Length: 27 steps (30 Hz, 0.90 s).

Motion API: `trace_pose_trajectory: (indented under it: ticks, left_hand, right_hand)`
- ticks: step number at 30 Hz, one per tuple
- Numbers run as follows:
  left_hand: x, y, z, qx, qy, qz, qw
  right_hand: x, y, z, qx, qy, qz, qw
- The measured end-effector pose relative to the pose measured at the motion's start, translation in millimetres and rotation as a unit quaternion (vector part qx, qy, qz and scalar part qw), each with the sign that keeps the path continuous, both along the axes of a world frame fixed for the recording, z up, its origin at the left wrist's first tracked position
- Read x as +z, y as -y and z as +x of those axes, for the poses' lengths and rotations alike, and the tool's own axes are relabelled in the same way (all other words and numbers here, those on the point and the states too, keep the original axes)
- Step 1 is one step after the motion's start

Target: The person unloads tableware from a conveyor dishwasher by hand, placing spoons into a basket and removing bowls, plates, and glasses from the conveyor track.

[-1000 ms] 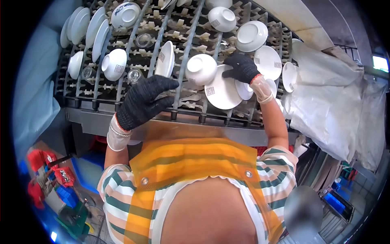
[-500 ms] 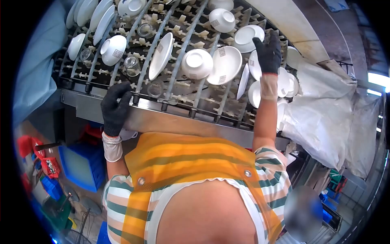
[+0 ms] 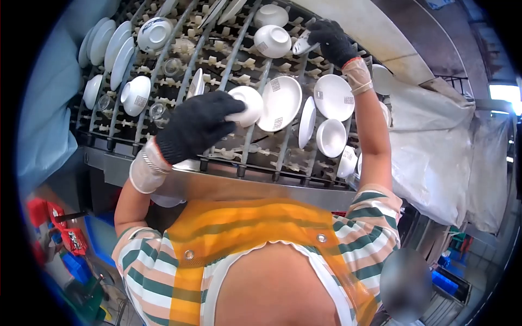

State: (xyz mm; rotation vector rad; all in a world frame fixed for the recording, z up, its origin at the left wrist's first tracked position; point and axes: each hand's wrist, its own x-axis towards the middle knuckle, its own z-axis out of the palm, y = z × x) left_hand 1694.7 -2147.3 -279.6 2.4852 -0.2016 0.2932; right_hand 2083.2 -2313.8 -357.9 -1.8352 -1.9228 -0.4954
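Note:
My left hand (image 3: 204, 122), in a black knitted glove, has its fingers and thumb around the near-left edge of an upturned white bowl (image 3: 249, 104) on the rack. My gloved right hand (image 3: 333, 42) is at the far side, gripping a small tilted white bowl (image 3: 303, 43) by its edge; the fingers partly cover it. Left of that stands another upturned bowl (image 3: 273, 41). Beside the left-hand bowl leans an oval white plate (image 3: 281, 103) with square printed marks. Another marked plate (image 3: 334, 98) lies below my right hand.
The slatted conveyor rack (image 3: 250, 146) carries several dishes, including leaning plates (image 3: 120, 46) and glass cups (image 3: 158, 111) at left. A metal edge (image 3: 234, 187) runs along its front. Plastic sheeting (image 3: 429, 152) hangs at right, and a blue curtain (image 3: 46, 103) at left.
My left hand has moved up and right from the rack's front edge onto the bowl. My right hand has moved up and left, tilting the bowl it touched. The dishes appear shifted in view.

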Motion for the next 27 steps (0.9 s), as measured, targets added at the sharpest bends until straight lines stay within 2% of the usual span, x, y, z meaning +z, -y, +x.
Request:
trace_pose_trajectory:
  ticks: [2, 4, 5, 6, 7, 9, 11, 12, 14, 15, 17, 18, 19, 22, 24, 25, 27]
  left_hand:
    - [-11.9, 14.8, 18.5, -0.09, 0.052, 0.057, 0.993]
    - [-18.1, 26.2, 20.8, -0.119, -0.031, 0.042, 0.991]
    - [-24.8, 31.1, 20.7, -0.125, -0.076, 0.013, 0.989]
    - [-32.7, 36.9, 18.5, -0.132, -0.081, 0.013, 0.988]
    - [-41.2, 43.2, 15.8, -0.124, -0.082, -0.02, 0.989]
    - [-53.5, 57.1, 17.6, -0.118, -0.076, -0.063, 0.988]
    - [-50.1, 71.1, 24.2, -0.138, -0.074, -0.073, 0.985]
    - [-47.6, 76.4, 27.2, -0.152, -0.068, -0.077, 0.983]
    - [-47.7, 82.9, 30.8, -0.156, -0.091, -0.069, 0.981]
    - [-44.0, 84.9, 31.8, -0.148, -0.085, -0.062, 0.983]
    - [-44.2, 87.8, 30.9, -0.139, -0.078, -0.052, 0.986]
    - [-50.1, 87.8, 28.2, -0.116, -0.059, -0.073, 0.989]
    - [-52.7, 86.9, 26.4, -0.092, -0.038, -0.092, 0.991]
    - [-51.1, 86.8, 14.0, -0.05, -0.013, -0.109, 0.993]
    - [-54.1, 82.6, 4.5, -0.031, -0.003, -0.117, 0.993]
    - [-62.5, 80.1, -4.8, 0.007, -0.018, -0.13, 0.991]
    - [-67.9, 79.1, -19.1, 0.057, -0.025, -0.13, 0.99]
  right_hand:
    - [-21.6, 17.3, 9.1, -0.101, -0.119, 0.097, 0.983]
    - [-33.1, 61.5, 10.3, -0.213, -0.118, 0.059, 0.968]
    - [-70.9, 85.5, 39.3, -0.268, -0.129, -0.05, 0.953]
    - [-95.4, 102.7, 41.8, -0.275, -0.134, -0.05, 0.951]
    - [-107.1, 115.9, 34.6, -0.221, -0.231, -0.096, 0.943]
    - [-109.1, 135.0, 35.1, -0.167, -0.32, -0.143, 0.921]
    - [-72.3, 125.7, 5.4, -0.335, -0.363, -0.277, 0.824]
    - [-76.1, 124.2, 6.6, -0.307, -0.379, -0.247, 0.837]
    - [-51.4, 108.4, -10.3, -0.34, -0.346, -0.166, 0.858]
    - [-54.9, 98.6, -9.5, -0.339, -0.346, -0.163, 0.859]
    - [-70.7, 76.8, 9.7, -0.493, -0.305, -0.044, 0.814]
    - [-93.3, 68.6, 28.9, -0.492, -0.306, -0.04, 0.814]
    - [-124.6, 57.5, 53.6, -0.491, -0.254, -0.04, 0.833]
    - [-86.5, 39.7, 36.9, -0.497, -0.291, 0.012, 0.817]
    - [-56.2, 28.6, 28.2, -0.428, -0.35, 0.17, 0.816]
    - [-54.8, 15.6, 29.4, -0.403, -0.261, 0.254, 0.84]
    - [-41.9, 16.9, 26.1, -0.291, -0.447, 0.121, 0.837]
